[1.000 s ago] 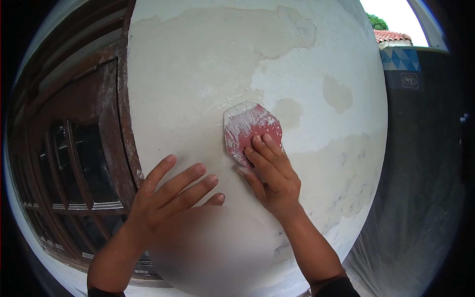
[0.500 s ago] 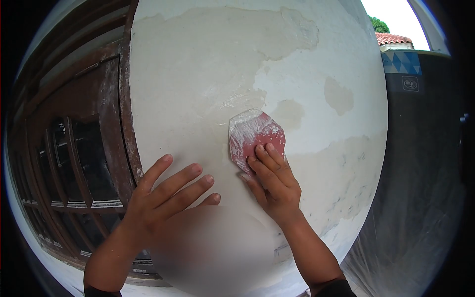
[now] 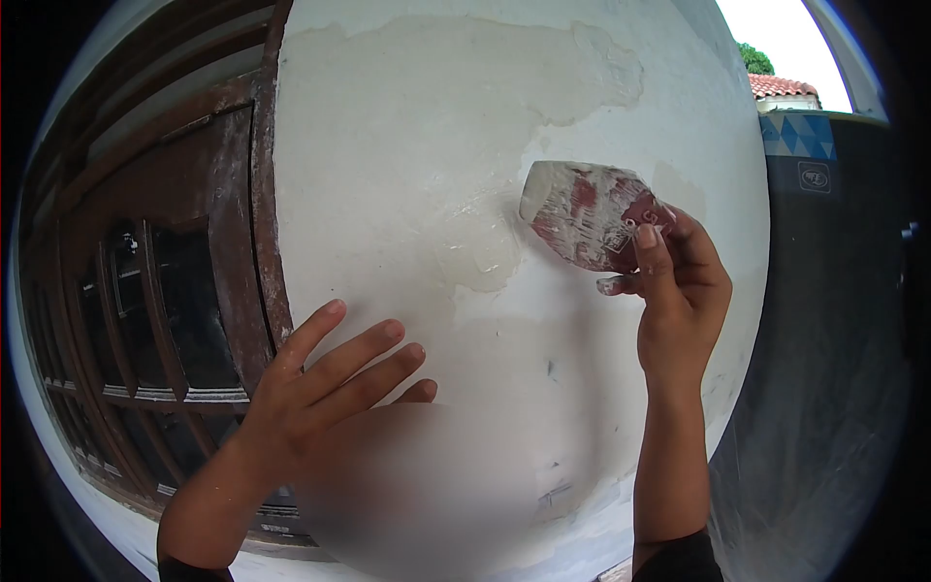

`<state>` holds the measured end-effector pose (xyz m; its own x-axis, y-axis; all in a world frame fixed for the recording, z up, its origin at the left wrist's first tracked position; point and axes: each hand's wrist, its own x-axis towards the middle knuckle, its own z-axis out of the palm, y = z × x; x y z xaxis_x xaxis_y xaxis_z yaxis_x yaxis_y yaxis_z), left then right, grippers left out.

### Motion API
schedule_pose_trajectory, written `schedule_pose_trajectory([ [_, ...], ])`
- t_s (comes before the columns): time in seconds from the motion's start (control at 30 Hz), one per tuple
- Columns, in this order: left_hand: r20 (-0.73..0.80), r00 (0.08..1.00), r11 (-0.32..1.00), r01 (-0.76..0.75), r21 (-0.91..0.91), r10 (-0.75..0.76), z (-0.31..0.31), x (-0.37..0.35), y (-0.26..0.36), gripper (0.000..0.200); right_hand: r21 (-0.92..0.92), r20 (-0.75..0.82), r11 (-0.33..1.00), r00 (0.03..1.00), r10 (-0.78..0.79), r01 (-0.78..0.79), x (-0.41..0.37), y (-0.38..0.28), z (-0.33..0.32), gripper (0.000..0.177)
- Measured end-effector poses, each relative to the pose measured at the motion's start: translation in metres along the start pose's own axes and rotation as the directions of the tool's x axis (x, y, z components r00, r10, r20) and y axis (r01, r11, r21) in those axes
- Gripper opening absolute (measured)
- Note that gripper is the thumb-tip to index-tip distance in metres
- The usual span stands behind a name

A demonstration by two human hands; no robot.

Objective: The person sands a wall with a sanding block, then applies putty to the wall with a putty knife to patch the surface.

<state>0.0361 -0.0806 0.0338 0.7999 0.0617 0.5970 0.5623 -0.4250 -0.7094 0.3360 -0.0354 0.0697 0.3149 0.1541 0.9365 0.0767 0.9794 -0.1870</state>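
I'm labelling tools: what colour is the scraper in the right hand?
The scraper is dark red, smeared with greyish-white paste; the head view shows it best.

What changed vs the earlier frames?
Right hand moved up and right with the scraper, now turned to show its other face and apparently lifted off the wall. Nothing let go. Left hand stayed raised, fingers spread.

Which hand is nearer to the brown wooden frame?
Left: the left hand partly covers the brown wooden frame in view; the right hand is farther off, across the wall, holding the red scraper.
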Motion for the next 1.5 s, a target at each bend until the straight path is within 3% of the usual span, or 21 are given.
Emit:
schedule_pose_trajectory([
  [0.07,-0.001,1.0,1.0,0.001,0.004,-0.001,-0.002,0.001,-0.001,0.088,-0.006,0.101,0.973,0.967,0.232,-0.232,0.026,-0.004,-0.003,0.023],
  [0.2,-0.01,1.0,1.0,0.003,0.008,-0.003,-0.003,0.003,-0.003,0.087,-0.119,0.255,0.926,0.891,0.376,-0.357,0.057,0.003,0.003,0.023],
  [0.3,-0.015,1.0,1.0,0.008,0.003,-0.008,-0.002,0.007,-0.002,0.086,-0.024,0.352,0.927,0.865,0.358,-0.374,0.064,0.017,0.015,0.024],
  [0.37,-0.012,1.0,1.0,0.004,0.01,-0.004,-0.001,0.01,-0.001,0.086,-0.079,0.368,0.936,0.863,0.347,-0.342,0.064,0.018,0.019,0.024],
  [0.43,-0.007,1.0,1.0,0.002,0.018,-0.001,0.001,0.013,0.001,0.086,-0.22,0.35,0.967,0.916,0.199,-0.126,0.065,0.032,0.02,0.025],
  [0.5,-0.012,1.0,1.0,-0.002,0.016,0.002,0.002,0.014,0.002,0.086,-0.202,0.297,0.968,0.933,0.202,-0.146,0.065,0.034,0.014,0.025],
  [0.6,-0.008,1.0,1.0,0.005,0.019,-0.005,0.002,0.014,0.003,0.086,0.062,0.165,0.949,0.941,0.296,-0.309,0.069,0.029,0.003,0.026],
  [0.63,-0.009,1.0,1.0,0.01,0.025,-0.01,0.002,0.015,0.004,0.086,0.064,0.171,0.95,0.941,0.293,-0.307,0.072,0.026,0.002,0.026],
  [0.7,0.001,1.0,0.999,0.014,0.031,-0.014,0.002,0.017,0.005,0.085,-0.087,0.204,0.947,0.925,0.32,-0.308,0.076,0.022,0.0,0.025],
  [0.77,0.002,1.0,0.999,0.015,0.044,-0.016,0.003,0.021,0.007,0.085,-0.095,0.238,0.957,0.927,0.29,-0.275,0.073,0.024,0.011,0.024],
  [0.83,0.001,1.0,0.998,0.015,0.055,-0.015,0.004,0.024,0.009,0.085,-0.162,0.213,0.985,0.973,0.088,-0.053,0.074,0.041,0.014,0.023],
  [0.9,0.002,1.0,0.999,0.023,0.045,-0.024,0.003,0.024,0.012,0.085,-0.119,0.181,0.988,0.976,0.121,-0.101,0.077,0.035,0.005,0.023],
  [0.97,0.004,1.0,0.998,0.028,0.053,-0.028,0.003,0.023,0.012,0.086,-0.092,0.117,0.959,0.954,0.276,-0.266,0.078,0.026,-0.006,0.024],
  [1.07,0.006,0.999,0.997,0.033,0.072,-0.034,0.003,0.026,0.014,0.086,-0.032,0.211,0.963,0.94,0.269,-0.268,0.074,0.025,0.003,0.024],
  [1.17,-0.007,0.999,0.996,0.042,0.08,-0.042,0.004,0.03,0.017,0.085,-0.143,0.263,0.97,0.937,0.23,-0.198,0.076,0.031,0.01,0.024],
  [1.3,-0.004,0.999,0.996,0.053,0.066,-0.053,0.001,0.032,0.024,0.084,-0.017,0.147,0.972,0.961,0.234,-0.234,0.082,0.032,-0.001,0.023],
  [1.4,-0.006,0.998,0.996,0.055,0.067,-0.055,0.002,0.036,0.027,0.084,-0.062,0.27,0.973,0.935,0.232,-0.223,0.075,0.032,0.011,0.023],
  [1.5,-0.021,0.998,0.997,0.053,0.05,-0.052,-0.004,0.044,0.029,0.08,-0.232,0.269,0.972,0.959,0.085,-0.021,0.074,0.04,0.015,0.023],
])
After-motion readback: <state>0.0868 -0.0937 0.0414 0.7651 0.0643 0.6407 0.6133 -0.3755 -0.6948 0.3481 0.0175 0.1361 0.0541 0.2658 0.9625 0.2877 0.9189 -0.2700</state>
